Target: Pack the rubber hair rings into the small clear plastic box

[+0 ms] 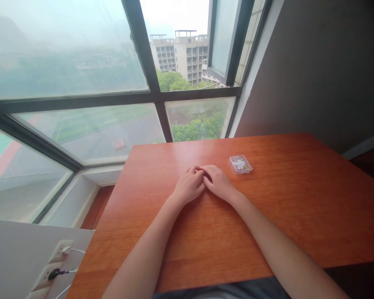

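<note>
My left hand (pixel 190 182) rests on the wooden table with its fingers curled, and its fingertips meet those of my right hand (pixel 217 181). The right hand's fingers are bent over too, closed against the left ones. No object shows in either hand, though the palms face down and are hidden. A small clear plastic box (pixel 240 164) lies flat on the table just beyond and to the right of my right hand. Small pale and yellowish pieces show through it, too small to name.
The reddish-brown table (pixel 299 199) spans the view beneath both forearms. Behind it stand dark-framed windows (pixel 157 97), with one pane (pixel 226 41) swung outward. A grey wall (pixel 314 74) is at the right. Wall sockets (pixel 54 265) with plugged-in cables are at lower left.
</note>
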